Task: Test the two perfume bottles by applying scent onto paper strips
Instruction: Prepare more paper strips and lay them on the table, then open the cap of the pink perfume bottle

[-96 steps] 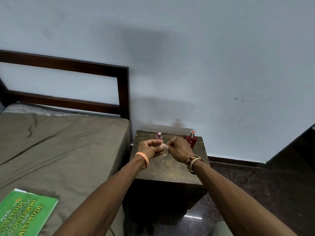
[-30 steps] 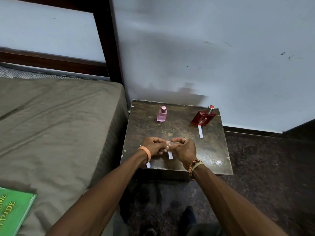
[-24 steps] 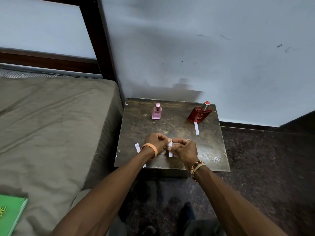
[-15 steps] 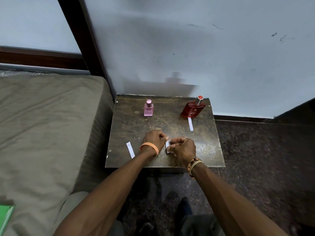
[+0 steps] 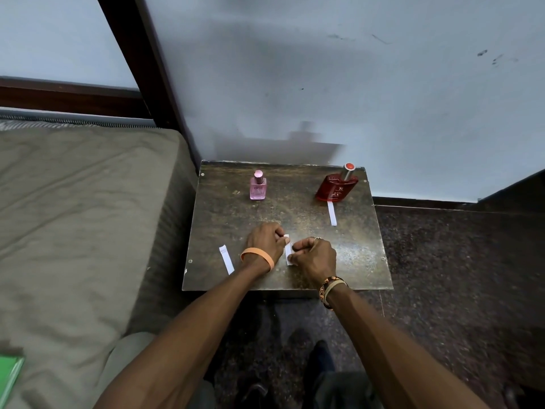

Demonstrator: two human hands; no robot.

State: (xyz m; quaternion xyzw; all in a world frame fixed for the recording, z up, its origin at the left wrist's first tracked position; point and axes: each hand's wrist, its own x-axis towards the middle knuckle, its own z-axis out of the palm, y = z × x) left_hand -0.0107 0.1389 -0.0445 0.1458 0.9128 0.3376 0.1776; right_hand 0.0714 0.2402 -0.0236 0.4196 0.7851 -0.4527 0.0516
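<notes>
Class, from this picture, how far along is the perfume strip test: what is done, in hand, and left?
Done: a first strip lies before the red bottle, a second strip near the left edge of the table. In hand: the left hand and right hand pinch a third strip. Left: the pink bottle and the red one stand unheld at the back; no scent looks applied yet.

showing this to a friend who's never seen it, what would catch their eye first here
First, the two hands meeting at the near middle of the dark table: the left hand and right hand both pinch a small white paper strip. Behind them, by the wall, stand a pink bottle on the left and a larger red bottle on the right, with a second strip lying just in front of the red one.
</notes>
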